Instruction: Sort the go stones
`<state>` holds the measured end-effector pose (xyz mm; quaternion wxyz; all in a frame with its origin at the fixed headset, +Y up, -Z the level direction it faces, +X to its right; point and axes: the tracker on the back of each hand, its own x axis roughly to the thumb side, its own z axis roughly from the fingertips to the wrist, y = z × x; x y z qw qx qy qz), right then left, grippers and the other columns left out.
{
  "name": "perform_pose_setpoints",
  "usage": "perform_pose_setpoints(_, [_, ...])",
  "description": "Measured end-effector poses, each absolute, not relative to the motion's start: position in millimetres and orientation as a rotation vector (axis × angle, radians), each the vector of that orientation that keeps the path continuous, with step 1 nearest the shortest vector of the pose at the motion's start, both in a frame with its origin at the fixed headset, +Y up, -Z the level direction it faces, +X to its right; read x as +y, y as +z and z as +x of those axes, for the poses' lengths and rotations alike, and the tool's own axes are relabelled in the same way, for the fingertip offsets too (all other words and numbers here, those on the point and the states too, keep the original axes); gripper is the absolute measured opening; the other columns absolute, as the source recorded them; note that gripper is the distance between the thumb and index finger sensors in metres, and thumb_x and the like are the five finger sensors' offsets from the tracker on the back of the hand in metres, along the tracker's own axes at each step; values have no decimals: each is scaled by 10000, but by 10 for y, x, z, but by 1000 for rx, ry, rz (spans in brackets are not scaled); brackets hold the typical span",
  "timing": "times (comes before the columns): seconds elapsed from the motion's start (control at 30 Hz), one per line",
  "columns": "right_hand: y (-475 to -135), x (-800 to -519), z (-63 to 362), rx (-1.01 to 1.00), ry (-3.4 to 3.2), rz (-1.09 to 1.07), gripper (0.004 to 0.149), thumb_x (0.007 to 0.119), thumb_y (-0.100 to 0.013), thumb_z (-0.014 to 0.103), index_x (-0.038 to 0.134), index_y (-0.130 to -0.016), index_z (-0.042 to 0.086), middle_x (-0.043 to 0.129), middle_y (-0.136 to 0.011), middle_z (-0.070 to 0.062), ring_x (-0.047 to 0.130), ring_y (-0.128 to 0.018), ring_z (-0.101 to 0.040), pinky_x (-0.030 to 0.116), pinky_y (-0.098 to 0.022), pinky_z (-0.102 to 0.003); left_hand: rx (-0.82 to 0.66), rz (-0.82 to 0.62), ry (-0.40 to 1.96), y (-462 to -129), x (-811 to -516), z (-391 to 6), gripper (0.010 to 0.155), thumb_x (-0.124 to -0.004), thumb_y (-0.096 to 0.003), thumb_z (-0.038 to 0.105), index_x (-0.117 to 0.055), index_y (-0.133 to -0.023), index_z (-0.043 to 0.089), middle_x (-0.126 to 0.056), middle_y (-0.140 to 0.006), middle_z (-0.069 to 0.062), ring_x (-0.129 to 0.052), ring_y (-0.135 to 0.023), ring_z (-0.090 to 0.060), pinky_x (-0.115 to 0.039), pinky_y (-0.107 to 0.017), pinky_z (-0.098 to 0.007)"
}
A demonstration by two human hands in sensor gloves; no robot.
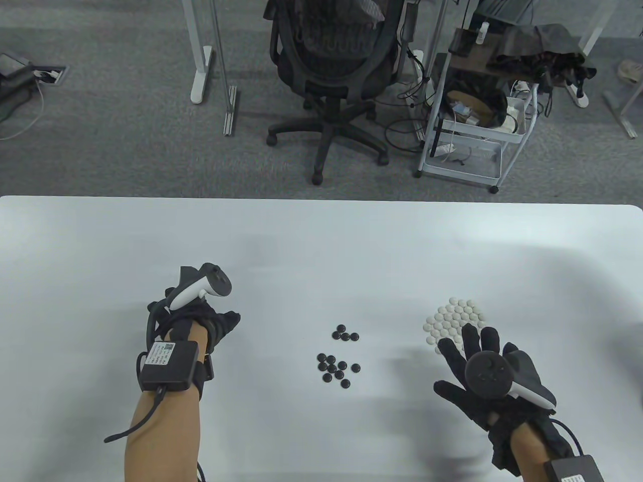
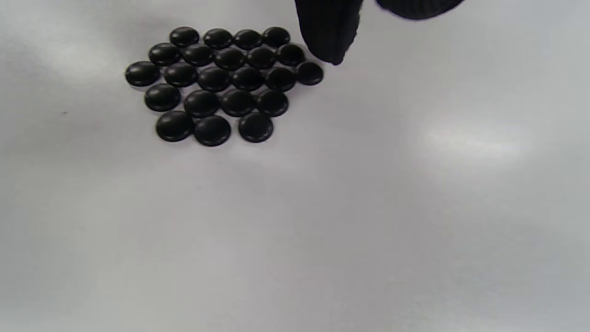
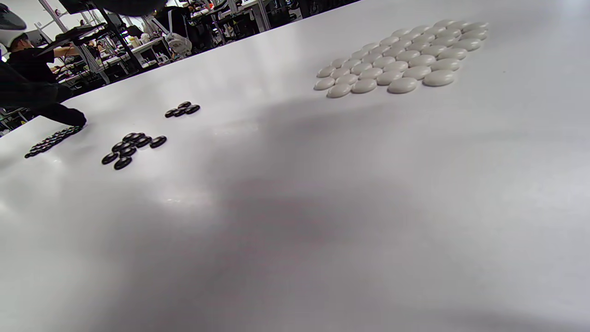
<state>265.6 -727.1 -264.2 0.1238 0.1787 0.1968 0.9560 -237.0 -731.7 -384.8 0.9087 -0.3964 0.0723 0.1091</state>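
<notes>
Item: black Go stones, unsorted remainder (image 1: 339, 357), 2 loose groups mid-bench (image 1: 321, 241). Left of them: sorted black cluster (image 2: 221, 80) beneath left hand (image 1: 201, 321), grip undeterminable. Right: white stone patch (image 1: 454, 321); right hand (image 1: 477, 371) splayed, empty. Step: black collection, seemingly late. Next: pinch 1 remainder stone.

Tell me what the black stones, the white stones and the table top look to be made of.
Black stones: glossy and hard, each dome carrying a small highlight; probably glass or plastic, can't tell which.
White stones: off-white and duller, with only a soft sheen; perhaps plastic, shell or ceramic.
Table: smooth white top with a semi-gloss finish, blurred glare and shadows; likely laminate.
</notes>
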Motion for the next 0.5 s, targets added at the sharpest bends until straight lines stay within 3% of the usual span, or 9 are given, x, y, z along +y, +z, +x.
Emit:
perform_pose_setpoints(0.23, [-2636, -7259, 2663, 567, 2780, 527, 795, 493, -549, 542, 171, -1140, 120, -86, -1049, -317, -146, -842, -581, -3, -481, -792, -119, -838, 190, -3735, -7105, -1838, 678, -456, -562, 501, -678, -1139, 222, 36, -1178, -282, 118, -931, -596, 3, -541, -833])
perform_pose_setpoints(0.5, [-2634, -7262, 2668, 575, 2775, 527, 794, 496, -549, 540, 182, -1144, 118, -74, -1055, -318, -142, -847, -581, 1, -485, -793, -429, -891, 74, -3522, -7126, -1036, 662, -460, -561, 500, -670, -1133, 242, -5, -1176, -312, 76, -934, -610, -48, -551, -839])
